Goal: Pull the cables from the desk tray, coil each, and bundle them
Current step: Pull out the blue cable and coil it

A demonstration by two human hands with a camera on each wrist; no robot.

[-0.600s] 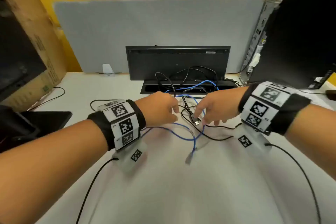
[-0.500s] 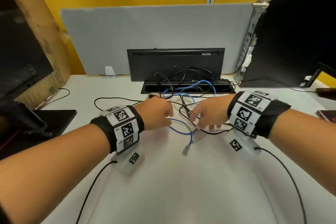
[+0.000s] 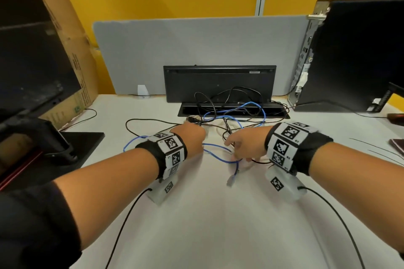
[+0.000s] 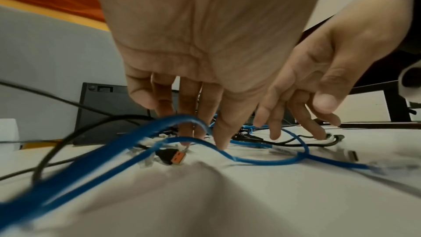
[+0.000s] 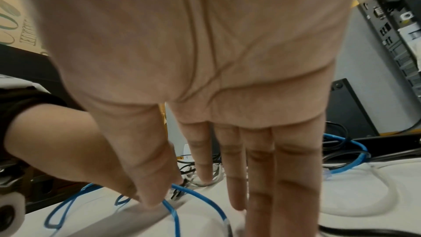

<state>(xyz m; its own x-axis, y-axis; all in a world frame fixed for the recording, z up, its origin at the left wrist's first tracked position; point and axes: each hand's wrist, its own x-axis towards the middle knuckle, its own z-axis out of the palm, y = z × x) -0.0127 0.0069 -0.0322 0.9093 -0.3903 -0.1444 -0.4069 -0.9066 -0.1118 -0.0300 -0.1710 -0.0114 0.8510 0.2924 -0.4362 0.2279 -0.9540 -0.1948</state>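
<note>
A tangle of cables lies on the white desk in front of the open black desk tray (image 3: 181, 113). It holds a blue cable (image 3: 218, 150) (image 4: 262, 163) (image 5: 206, 199), black cables (image 3: 153, 119) and a white cable (image 5: 364, 211). My left hand (image 3: 193, 137) (image 4: 200, 132) points its fingers straight down into the tangle, beside a black plug with an orange insert (image 4: 174, 157). My right hand (image 3: 238, 148) (image 5: 193, 192) hovers over the blue cable with straight fingers, its thumb touching the cable. Neither hand holds anything. The blue cable's plug (image 3: 230, 181) lies toward me.
The tray's lid (image 3: 218, 83) stands upright against a grey divider (image 3: 196, 46). A cardboard box (image 3: 72, 54) and a black stand base (image 3: 83, 140) are on the left. A computer tower (image 3: 354, 57) is on the right. Wrist camera cords (image 3: 126, 220) trail toward me.
The view has tilted up. A loop of the blue cable now lies left of my left wrist. Both hands have shifted slightly further into the tangle.
</note>
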